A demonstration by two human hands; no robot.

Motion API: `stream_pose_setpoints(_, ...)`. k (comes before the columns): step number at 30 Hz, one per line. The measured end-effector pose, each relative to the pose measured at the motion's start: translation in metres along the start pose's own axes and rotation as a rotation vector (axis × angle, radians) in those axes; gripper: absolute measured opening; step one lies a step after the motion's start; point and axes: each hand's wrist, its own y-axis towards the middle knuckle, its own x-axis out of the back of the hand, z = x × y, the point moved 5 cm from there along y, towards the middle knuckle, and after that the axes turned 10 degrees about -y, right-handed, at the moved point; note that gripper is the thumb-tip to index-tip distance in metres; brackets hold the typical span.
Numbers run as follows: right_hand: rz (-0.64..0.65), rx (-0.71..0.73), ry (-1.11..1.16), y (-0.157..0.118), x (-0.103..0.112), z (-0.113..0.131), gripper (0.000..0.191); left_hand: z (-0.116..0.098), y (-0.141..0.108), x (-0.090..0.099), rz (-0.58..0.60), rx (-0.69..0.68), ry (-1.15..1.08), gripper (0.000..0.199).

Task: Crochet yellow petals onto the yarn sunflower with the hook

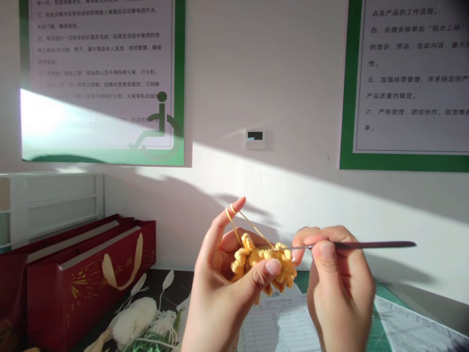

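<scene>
Near the middle of the head view, my left hand (227, 283) pinches a yellow crocheted piece (256, 256) with curly, petal-like edges. Yellow yarn (252, 226) loops around its raised index finger and runs down to the piece. My right hand (339, 283) is closed on the dark handle of a crochet hook (377, 245). The hook's thin metal shaft points left, and its tip meets the top of the yellow piece, where the exact stitch is too small to make out.
Red gift bags (91, 278) stand at the left. White yarn (135, 320) lies beside them on the dark table. Printed sheets (278, 322) rest on a green cutting mat (384, 293) below my hands. Behind is a wall with posters (179, 83) and a small panel (255, 139).
</scene>
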Motion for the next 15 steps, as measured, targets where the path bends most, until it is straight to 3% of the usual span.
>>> stream_pose_setpoints(5,0.285,-0.264,0.306,0.003,-0.016,-0.021,0.024,0.001,0.002,0.003,-0.017,0.012,-0.034,0.077)
stream_pose_setpoints(7,0.337,-0.314,0.388,0.001,-0.023,-0.024,0.023,0.0,0.002,0.002,-0.015,-0.001,-0.061,0.075)
stream_pose_setpoints(15,0.257,-0.263,0.416,-0.001,-0.025,-0.012,0.021,-0.004,0.002,-0.001,0.018,0.039,-0.063,0.085)
